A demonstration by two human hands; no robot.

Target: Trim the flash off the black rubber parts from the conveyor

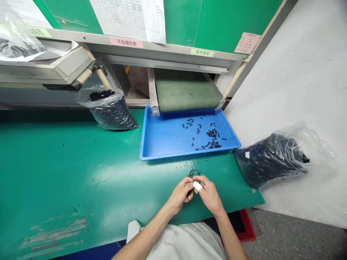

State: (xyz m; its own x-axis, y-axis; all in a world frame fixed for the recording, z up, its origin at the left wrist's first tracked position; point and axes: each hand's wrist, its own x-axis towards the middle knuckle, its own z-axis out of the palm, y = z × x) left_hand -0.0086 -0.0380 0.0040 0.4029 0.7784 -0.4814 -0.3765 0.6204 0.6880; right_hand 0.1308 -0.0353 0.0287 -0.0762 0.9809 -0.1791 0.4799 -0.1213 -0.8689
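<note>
Small black part (189, 193), pointing unclear, clenched between left hand (179, 195) and right hand (209, 196)

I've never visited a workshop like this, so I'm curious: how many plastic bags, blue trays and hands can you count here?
Plastic bags: 3
Blue tray: 1
Hands: 2
Total: 6

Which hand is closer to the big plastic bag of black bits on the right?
Right. The right hand is closer, down and to the left of the plastic bag. The left hand is farther away, on the right hand's other side.
</note>
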